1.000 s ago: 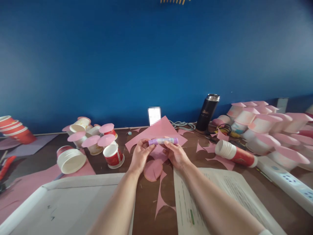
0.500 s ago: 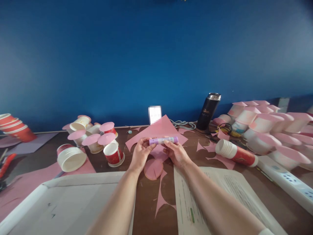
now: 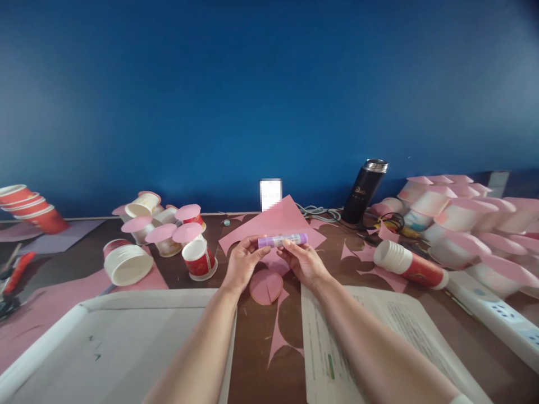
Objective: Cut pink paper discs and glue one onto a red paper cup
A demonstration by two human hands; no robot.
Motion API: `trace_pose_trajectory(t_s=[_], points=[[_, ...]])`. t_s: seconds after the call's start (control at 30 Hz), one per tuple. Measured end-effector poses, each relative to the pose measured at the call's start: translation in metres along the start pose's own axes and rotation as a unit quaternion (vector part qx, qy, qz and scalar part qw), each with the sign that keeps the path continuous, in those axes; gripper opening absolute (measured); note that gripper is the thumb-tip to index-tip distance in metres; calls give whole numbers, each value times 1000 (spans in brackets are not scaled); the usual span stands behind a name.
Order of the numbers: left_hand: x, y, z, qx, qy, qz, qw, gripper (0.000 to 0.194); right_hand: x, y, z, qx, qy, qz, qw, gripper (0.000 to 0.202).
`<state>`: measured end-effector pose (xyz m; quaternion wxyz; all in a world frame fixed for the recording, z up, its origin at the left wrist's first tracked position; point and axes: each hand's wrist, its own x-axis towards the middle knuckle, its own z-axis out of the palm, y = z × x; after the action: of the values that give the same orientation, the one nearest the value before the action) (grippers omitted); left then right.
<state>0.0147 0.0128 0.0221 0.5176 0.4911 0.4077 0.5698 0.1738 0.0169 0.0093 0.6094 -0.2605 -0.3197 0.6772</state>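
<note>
Grips one end of a small purple plastic tube with a pale label (image 3: 277,241) in the bare left hand (image 3: 243,264), and holds it near the other end in the bare right hand (image 3: 307,264). Keeps it sideways above the dark brown tabletop (image 3: 252,348), by a big pink paper sheet (image 3: 282,216). Has a round pink paper disc with a slit (image 3: 266,287) close to both hands, and a tall black bottle (image 3: 362,193) off to the right.

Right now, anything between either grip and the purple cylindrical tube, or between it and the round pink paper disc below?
Nothing visible: left grip and right grip both hold the tube. Between it and the disc, pink paper shows, with nothing upright visible there.
</note>
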Motion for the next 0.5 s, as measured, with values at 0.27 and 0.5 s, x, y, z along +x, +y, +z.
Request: trace_pose_trajectory(t_s=[0.27,0.5], points=[[-3,2,0,-16,-14,-7,1000,39,-5,0,6,-5,28,17,999,21],[-4,3,1,29,-15,13,999,40,-10,-2,8,-18,16,23,999,23]])
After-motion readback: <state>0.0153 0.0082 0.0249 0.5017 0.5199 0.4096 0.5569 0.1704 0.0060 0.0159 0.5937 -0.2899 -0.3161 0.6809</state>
